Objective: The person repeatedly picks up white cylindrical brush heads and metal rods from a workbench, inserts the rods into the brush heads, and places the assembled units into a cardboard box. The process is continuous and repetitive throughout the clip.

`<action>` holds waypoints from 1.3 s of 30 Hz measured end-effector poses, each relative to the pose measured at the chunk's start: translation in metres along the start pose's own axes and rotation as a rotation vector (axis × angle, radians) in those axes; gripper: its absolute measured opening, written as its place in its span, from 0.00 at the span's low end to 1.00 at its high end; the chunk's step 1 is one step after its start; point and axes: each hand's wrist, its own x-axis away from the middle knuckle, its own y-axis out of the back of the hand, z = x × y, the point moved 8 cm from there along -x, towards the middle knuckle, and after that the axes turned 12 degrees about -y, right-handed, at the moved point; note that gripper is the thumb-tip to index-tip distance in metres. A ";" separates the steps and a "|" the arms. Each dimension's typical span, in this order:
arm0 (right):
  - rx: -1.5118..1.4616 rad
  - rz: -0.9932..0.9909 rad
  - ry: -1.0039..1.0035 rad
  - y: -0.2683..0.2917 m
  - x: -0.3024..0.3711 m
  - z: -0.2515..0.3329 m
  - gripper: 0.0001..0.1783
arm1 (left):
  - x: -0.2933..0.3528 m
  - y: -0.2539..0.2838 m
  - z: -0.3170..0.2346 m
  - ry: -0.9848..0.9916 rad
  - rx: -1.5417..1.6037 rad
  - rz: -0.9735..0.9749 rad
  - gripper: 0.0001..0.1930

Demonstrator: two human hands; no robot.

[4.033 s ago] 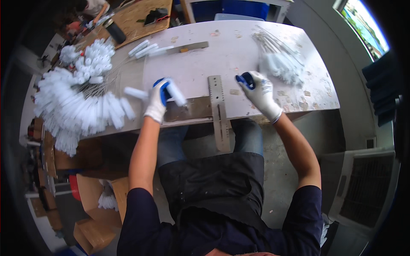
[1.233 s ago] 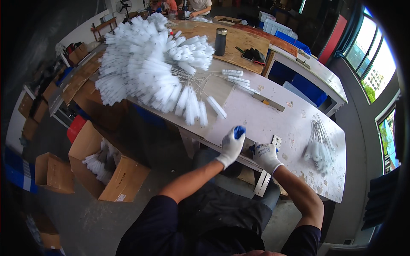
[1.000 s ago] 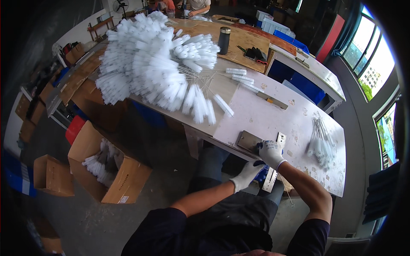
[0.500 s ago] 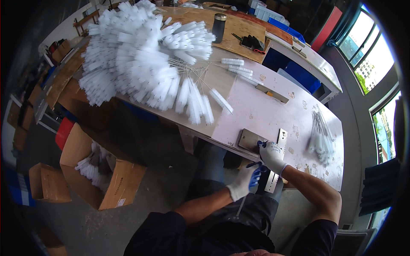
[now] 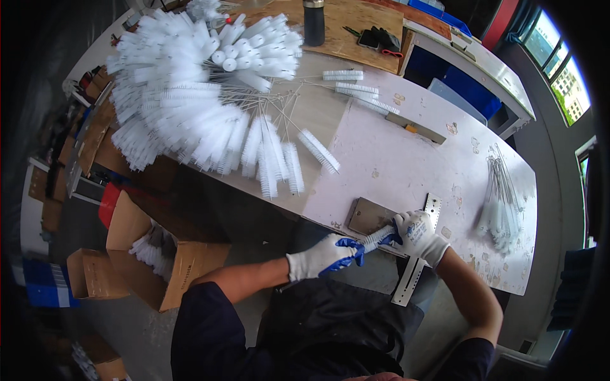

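Note:
A white-bristled wire brush (image 5: 376,239) stretches between my two hands at the near edge of the table. My left hand (image 5: 325,257), in a white glove with blue-coated fingers, is closed around its left part. What looks like its thin wire stem shows below my left wrist. My right hand (image 5: 419,235), gloved the same way, has its fingers closed on the other end of the bristles. Beside that hand lies a flat metal block (image 5: 368,216). A perforated metal strip (image 5: 410,280) runs under my right hand and juts over the table edge.
A big heap of white brushes (image 5: 184,108) covers the table's left. A smaller brush bundle (image 5: 502,206) lies at the right. Farther back are a metal bar (image 5: 416,129) and a dark bottle (image 5: 314,24). An open carton (image 5: 181,270) with brushes stands on the floor.
My left hand has risen from near my lap to the table edge, bringing the brush level. My right hand now grips the brush's other end. The view has shifted slightly.

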 end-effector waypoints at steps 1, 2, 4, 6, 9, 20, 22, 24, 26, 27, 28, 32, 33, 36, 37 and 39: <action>-0.062 -0.072 -0.045 0.002 0.001 0.001 0.33 | 0.000 0.006 -0.007 0.039 -0.093 0.051 0.10; -0.117 -0.134 -0.088 0.005 0.005 0.005 0.33 | -0.002 0.019 -0.023 -0.306 -0.387 -0.044 0.11; -0.090 -0.116 -0.180 0.003 0.011 0.008 0.31 | 0.025 0.026 -0.067 -0.306 -1.147 -0.205 0.15; -0.185 -0.102 -0.275 0.003 0.012 0.005 0.26 | 0.070 0.009 -0.116 -0.724 -1.519 -0.474 0.18; -0.283 -0.131 -0.346 0.011 0.021 0.007 0.22 | 0.114 -0.005 -0.111 -0.940 -1.437 -0.653 0.19; -0.302 -0.207 -0.470 0.015 0.025 0.012 0.21 | 0.008 0.015 -0.003 -0.553 0.359 -0.933 0.15; -0.295 -0.212 -0.476 0.012 0.025 0.010 0.21 | 0.003 0.018 -0.007 -0.594 0.335 -0.980 0.14; -0.309 -0.218 -0.465 0.012 0.027 0.011 0.22 | 0.006 0.014 -0.005 -0.619 0.408 -0.991 0.12; -0.294 -0.247 -0.446 0.010 0.029 0.011 0.21 | 0.010 0.013 0.004 -0.615 0.475 -0.979 0.12; -0.297 -0.252 -0.443 0.009 0.030 0.010 0.21 | 0.014 0.009 0.008 -0.613 0.479 -0.994 0.12; -0.301 -0.257 -0.442 0.009 0.031 0.009 0.21 | 0.019 0.004 0.015 -0.610 0.483 -1.008 0.11; -0.301 -0.270 -0.438 0.011 0.032 0.010 0.20 | 0.011 0.014 0.000 -0.701 0.366 -0.991 0.10; -0.306 -0.262 -0.448 0.012 0.033 0.011 0.20 | 0.004 0.016 -0.014 -0.735 0.342 -0.994 0.09; -0.309 -0.271 -0.467 0.016 0.028 0.015 0.20 | -0.036 0.041 -0.019 -0.659 0.542 -1.043 0.07; -0.316 -0.279 -0.470 0.017 0.026 0.015 0.20 | -0.046 0.044 -0.025 -0.696 0.556 -1.067 0.07; -0.337 -0.309 -0.487 0.017 0.027 0.015 0.20 | -0.058 0.039 -0.036 -0.745 0.493 -1.085 0.08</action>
